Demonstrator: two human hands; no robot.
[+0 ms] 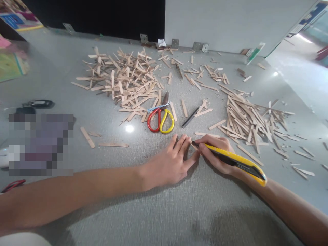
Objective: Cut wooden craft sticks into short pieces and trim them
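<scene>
My right hand (217, 153) is closed around a yellow and black utility knife (238, 162), its handle slanting back over the wrist. The blade end touches a small wooden craft stick (194, 146) on the table. My left hand (176, 159) holds that stick down, its fingertips pressed against it; most of the stick is hidden under the fingers. Just beyond the left hand lie scissors (164, 118) with one red and one yellow handle. A dark pen-like tool (191, 117) rests to their right.
A large heap of craft sticks (128, 77) lies at the back left, and a pile of split sticks (246, 118) at the right. Metal hinges (175, 43) line the foot of the back panel (230, 24). A blurred-out object (42, 143) sits at the left.
</scene>
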